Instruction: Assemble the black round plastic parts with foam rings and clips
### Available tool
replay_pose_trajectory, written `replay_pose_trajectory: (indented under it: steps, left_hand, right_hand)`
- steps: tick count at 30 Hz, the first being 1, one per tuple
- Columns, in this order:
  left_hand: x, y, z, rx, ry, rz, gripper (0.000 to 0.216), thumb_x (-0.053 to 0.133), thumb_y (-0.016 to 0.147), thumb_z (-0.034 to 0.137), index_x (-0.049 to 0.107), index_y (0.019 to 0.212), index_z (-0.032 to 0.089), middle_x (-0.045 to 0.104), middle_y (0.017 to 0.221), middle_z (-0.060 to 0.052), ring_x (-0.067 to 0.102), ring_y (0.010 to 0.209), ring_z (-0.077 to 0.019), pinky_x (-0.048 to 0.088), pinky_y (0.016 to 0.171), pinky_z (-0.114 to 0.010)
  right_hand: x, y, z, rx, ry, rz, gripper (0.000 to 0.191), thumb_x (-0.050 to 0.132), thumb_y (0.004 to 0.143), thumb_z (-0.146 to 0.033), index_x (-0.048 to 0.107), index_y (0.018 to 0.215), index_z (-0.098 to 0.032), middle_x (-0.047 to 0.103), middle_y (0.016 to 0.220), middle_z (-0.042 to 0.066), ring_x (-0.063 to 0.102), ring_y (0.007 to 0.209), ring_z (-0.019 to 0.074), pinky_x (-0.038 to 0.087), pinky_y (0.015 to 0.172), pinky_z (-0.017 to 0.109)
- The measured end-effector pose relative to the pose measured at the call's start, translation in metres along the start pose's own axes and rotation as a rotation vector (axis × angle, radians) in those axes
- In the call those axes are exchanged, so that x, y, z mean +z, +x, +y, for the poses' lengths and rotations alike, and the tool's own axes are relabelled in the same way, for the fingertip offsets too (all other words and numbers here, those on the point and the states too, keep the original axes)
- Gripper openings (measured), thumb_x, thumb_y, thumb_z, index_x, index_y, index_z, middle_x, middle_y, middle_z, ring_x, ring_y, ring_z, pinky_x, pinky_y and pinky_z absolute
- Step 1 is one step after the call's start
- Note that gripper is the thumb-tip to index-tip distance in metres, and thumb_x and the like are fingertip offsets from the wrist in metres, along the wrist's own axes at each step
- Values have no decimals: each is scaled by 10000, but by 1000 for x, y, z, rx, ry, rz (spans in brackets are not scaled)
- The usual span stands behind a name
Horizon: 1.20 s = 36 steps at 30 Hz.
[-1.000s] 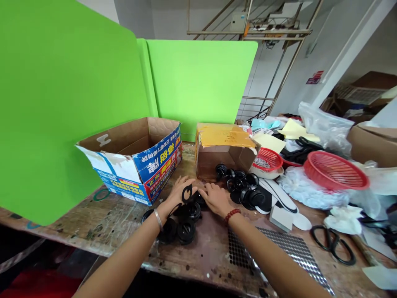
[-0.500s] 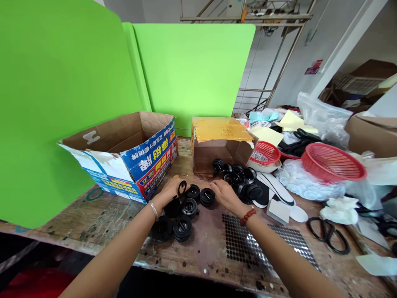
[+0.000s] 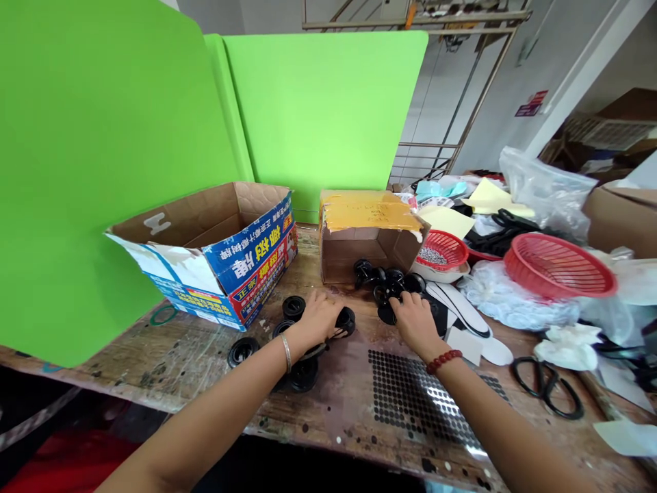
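Observation:
My left hand (image 3: pixel 317 316) lies over a cluster of round black plastic parts (image 3: pixel 295 307) on the worn wooden table (image 3: pixel 169 356), its fingers curled on one black part (image 3: pixel 346 320). Several more black parts lie around it, one at the left (image 3: pixel 242 350). My right hand (image 3: pixel 413 320), with a red bead bracelet at the wrist, reaches into a second pile of black parts (image 3: pixel 390 282) in front of a small brown carton (image 3: pixel 367 233); its fingers close on a part there.
An open blue-and-white cardboard box (image 3: pixel 215 250) stands at the left before green screens (image 3: pixel 102 150). Red baskets (image 3: pixel 559 272), plastic bags, white insoles (image 3: pixel 459 311) and scissors (image 3: pixel 549 394) crowd the right. A perforated metal plate (image 3: pixel 410 400) is set in the table.
My left hand moved right over the black parts and put down the ring-shaped piece. My right hand moved right to the pile by the brown carton. The parts near my left hand are spread wider.

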State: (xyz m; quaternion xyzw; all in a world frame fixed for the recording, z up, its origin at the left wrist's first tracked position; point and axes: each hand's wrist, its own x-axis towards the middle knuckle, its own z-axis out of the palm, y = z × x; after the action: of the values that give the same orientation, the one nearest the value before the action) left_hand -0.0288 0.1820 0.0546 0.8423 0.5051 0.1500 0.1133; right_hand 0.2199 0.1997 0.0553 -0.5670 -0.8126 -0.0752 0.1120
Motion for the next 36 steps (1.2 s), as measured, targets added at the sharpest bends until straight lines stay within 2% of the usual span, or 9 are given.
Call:
replay_pose_trajectory:
  steps: [5,8,10,13,16,19,25,31,36]
  left_hand:
    - [-1,3,12,-94,-21,36,610,822,712,388,606,1214,116,615,1313,-267,453,1325,-451,173,1165,-658]
    - [-11,-5,24,-83,-95,58,628,777,776,426,564,1295,142,565,1405,-226,440,1372,-394,260,1175,-590]
    - [-18,-18,36,-100,-334,114,561,669,877,432,524,1362,190,559,1431,-168,484,1357,-313,334,1169,-502]
    - [-18,-43,61,-201,-1025,110,563,625,909,418,470,1430,274,581,1418,-118,567,1284,-268,442,1108,-466]
    - [-3,-69,84,-298,-1350,-19,601,648,885,452,464,1435,296,616,1363,-132,600,1238,-298,562,943,-455]
    - [18,-92,91,-436,-1547,18,620,780,778,462,538,1318,277,634,1322,-129,629,1175,-286,584,821,-352]
    - [37,-119,92,-602,-1694,-15,462,854,724,333,628,1112,224,722,1001,-50,652,704,-128,525,652,-256]
    - [51,-115,128,-538,-1762,-91,429,832,733,330,685,1131,263,696,1199,-94,668,1083,-269,505,1004,-451]
    - [53,-110,131,-243,-1385,25,632,879,653,244,632,1231,308,571,1400,-71,512,1316,-310,393,1141,-459]
  right_hand:
    - [3,-1,15,13,197,107,443,604,747,-110,642,1186,-157,634,1141,151,568,1073,316,469,922,450]
    - [-5,-11,9,75,449,176,438,628,783,-261,599,1209,-164,658,1133,124,626,1040,287,519,894,437]
    - [-15,-23,-8,159,772,196,456,663,779,-338,580,1193,-165,672,1102,112,661,972,263,553,835,404]
    - [-32,-50,-46,241,1124,178,456,707,762,-346,574,1163,-176,678,1095,99,680,908,233,568,814,376]
    - [-42,-78,-77,161,1227,125,407,691,800,-321,585,1173,-196,675,1158,93,675,994,229,561,881,375]
    - [-38,-105,-77,52,1184,79,464,705,834,-348,588,1261,-213,643,1281,111,614,1178,255,500,1028,427]
    - [-16,-153,-32,137,1156,20,478,664,892,-518,655,1269,-224,627,1347,123,562,1280,286,433,1111,481]
    - [0,-167,-60,406,1287,31,489,582,922,-597,702,1188,-205,704,1214,126,627,1185,306,417,1114,547]
    - [-19,-169,-80,518,1363,-3,527,465,983,-601,661,1277,-210,673,1279,122,586,1260,289,410,1133,523]
